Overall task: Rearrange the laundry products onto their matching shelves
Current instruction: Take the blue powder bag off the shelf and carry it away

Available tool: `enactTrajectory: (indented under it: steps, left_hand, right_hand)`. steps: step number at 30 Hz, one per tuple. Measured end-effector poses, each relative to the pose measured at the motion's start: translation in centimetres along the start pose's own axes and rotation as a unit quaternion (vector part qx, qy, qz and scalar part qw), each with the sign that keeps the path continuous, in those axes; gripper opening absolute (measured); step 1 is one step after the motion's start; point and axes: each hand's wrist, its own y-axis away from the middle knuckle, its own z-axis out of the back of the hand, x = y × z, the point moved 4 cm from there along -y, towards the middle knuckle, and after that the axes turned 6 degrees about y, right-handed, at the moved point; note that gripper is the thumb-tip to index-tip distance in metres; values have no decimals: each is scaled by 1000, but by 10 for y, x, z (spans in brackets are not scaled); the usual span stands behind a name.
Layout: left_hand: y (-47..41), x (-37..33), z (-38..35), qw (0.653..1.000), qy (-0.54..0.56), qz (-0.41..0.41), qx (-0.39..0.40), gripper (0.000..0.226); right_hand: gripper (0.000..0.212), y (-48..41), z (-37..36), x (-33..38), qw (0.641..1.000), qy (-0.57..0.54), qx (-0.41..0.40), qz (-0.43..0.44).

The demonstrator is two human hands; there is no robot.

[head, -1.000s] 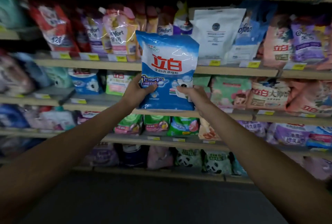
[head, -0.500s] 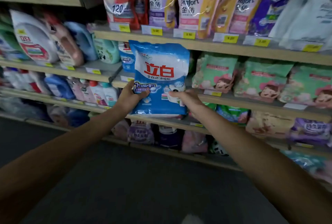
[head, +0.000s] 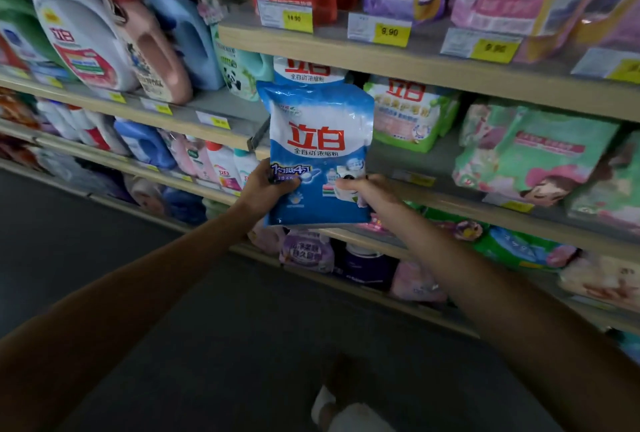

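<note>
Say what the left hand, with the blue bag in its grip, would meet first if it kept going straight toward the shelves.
Probably the matching blue-and-white bag standing on the shelf just behind the held blue bag. The left hand points up and forward at that spot, though depth is hard to judge from this view.

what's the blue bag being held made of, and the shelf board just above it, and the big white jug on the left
Blue bag: looks like glossy plastic film, creased with shiny highlights. Shelf board: pale matte wood-look edge, possibly laminate; hard to tell. White jug: seemingly smooth moulded plastic with a soft sheen, though it is blurred.
</note>
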Motion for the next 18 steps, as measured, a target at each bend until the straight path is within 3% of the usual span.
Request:
enactTrajectory:
  steps: [12,15,18]
  left_hand:
    - [-128,-21,29,999,30,-33,-7,44]
    - [-154,-23,38,998,36,-44,15,43]
    - [-181,-26,48,997,29,-57,46,42]
  right_hand:
    - [38,-110,-21,61,998,-40,-35,31]
    - [29,-125,-28,75,997,-46,-46,49]
    - [34,-140,-38,87,992,-78,-73,62]
